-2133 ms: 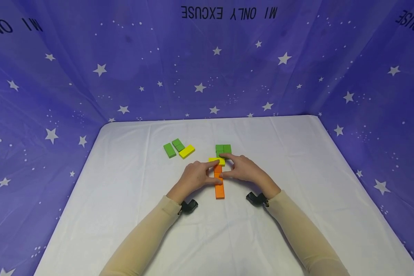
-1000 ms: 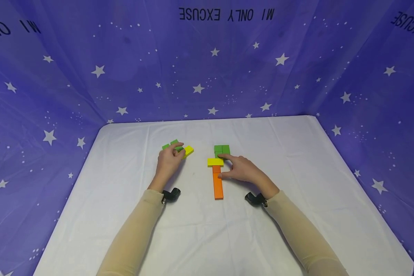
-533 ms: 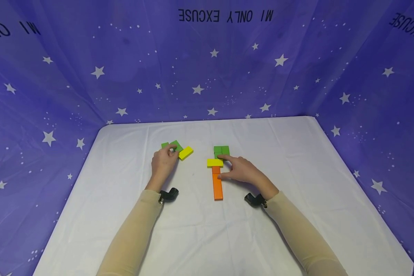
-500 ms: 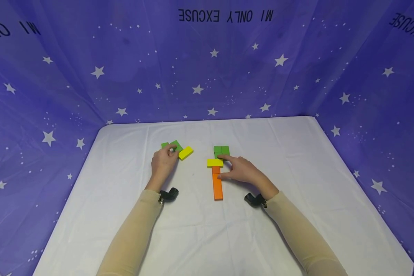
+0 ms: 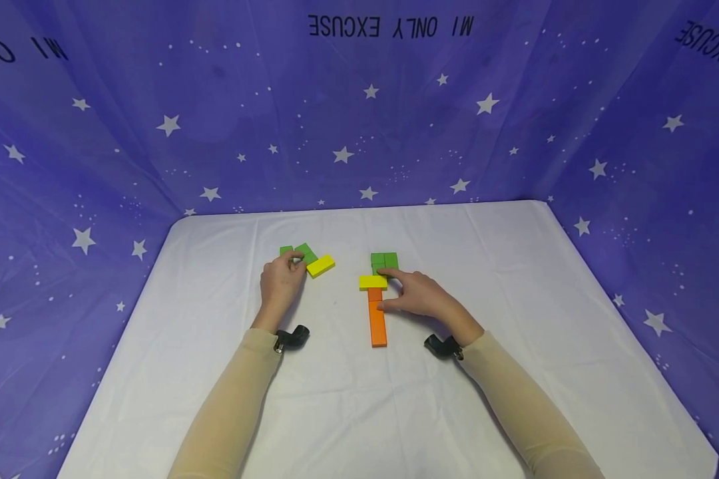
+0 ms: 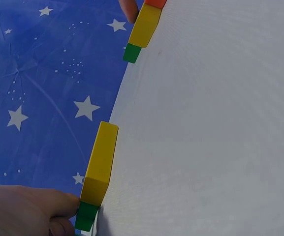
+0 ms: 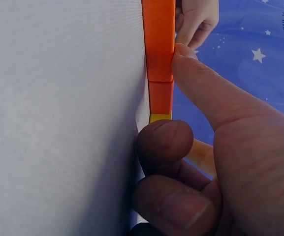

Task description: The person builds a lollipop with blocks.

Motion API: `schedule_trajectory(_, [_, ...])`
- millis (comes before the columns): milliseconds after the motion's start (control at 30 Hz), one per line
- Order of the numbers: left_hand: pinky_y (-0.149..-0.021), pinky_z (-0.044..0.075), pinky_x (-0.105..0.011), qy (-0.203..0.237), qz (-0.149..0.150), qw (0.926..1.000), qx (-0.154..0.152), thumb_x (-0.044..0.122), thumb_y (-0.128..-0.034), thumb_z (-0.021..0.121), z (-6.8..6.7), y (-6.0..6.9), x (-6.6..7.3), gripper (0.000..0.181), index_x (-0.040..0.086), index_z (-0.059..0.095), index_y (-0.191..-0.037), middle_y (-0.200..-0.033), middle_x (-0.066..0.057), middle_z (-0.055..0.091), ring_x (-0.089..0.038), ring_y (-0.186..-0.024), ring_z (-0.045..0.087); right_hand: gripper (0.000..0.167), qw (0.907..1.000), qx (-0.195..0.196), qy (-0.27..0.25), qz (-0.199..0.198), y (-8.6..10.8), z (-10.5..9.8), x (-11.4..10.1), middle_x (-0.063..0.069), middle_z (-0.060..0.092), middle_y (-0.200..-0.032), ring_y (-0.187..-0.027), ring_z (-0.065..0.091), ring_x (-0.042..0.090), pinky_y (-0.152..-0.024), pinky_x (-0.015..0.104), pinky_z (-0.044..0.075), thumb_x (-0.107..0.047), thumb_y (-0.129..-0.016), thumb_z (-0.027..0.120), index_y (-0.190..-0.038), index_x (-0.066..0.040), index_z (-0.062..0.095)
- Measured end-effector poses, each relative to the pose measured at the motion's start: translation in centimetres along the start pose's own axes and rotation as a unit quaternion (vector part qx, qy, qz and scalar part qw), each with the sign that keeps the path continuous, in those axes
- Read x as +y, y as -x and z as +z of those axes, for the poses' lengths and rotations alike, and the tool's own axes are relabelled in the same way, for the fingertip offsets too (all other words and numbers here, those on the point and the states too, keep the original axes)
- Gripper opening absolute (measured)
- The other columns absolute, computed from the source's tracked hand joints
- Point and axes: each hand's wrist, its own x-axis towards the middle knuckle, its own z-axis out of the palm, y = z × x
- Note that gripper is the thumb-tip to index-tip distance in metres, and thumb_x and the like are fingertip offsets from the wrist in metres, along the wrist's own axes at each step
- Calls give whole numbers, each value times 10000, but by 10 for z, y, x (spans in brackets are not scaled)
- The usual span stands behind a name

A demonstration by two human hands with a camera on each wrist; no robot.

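Note:
In the head view, flat blocks lie joined in a column: green blocks (image 5: pixel 391 259) at the top, a crosswise yellow block (image 5: pixel 373 283), then orange blocks (image 5: pixel 377 326). My right hand (image 5: pixel 427 297) steadies it, index fingertip on green and thumb against orange; its other fingers are bent under, as the right wrist view shows. Farther left, my left hand (image 5: pixel 279 283) pinches at a green block (image 6: pixel 86 216) with thumb and index finger, covering part of the loose pile. A loose green block (image 5: pixel 306 252) and a loose yellow block (image 5: pixel 321 267) are beside those fingertips.
A white cloth (image 5: pixel 347 412) covers the table. Behind and around it hangs a purple starry curtain (image 5: pixel 311 120). Black wrist cameras sit at both cuffs, the left wrist camera (image 5: pixel 293 337) and the right wrist camera (image 5: pixel 443 346).
My left hand left the orange blocks and moved left to the loose pile, where the yellow block has turned slightly. My right hand stays on the column.

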Motion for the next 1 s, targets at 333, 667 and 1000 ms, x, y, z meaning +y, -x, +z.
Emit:
schedule_trajectory(333, [-575,356,-312,-186,-44,9998,-105,305,-942,783,0,-1,0,361,105,761,-1241,-729,-31,604,-184,-610,491,863,10000,21,13,-5,0,0,0,-27,398,-717,-711,426,186,-643,347,317,-585,-854,822,-1601,-314,483])
schedule_trajectory(667, [-568,350,-305,-270,-97,9996,22,280,-943,775,3,1,1,379,65,747,-1255,-737,-62,629,-186,-608,498,873,10000,15,62,46,0,1,-1,6,594,-849,-818,529,212,-733,343,421,-603,-849,818,-1601,-316,482])
schedule_trajectory(1000, [-526,347,-287,99,-191,9996,154,243,-946,751,2,1,1,356,27,755,-1230,-674,-39,602,-150,-552,473,870,10000,2,37,39,0,1,0,-26,459,-742,-758,490,197,-683,342,384,-597,-848,822,-1599,-318,483])
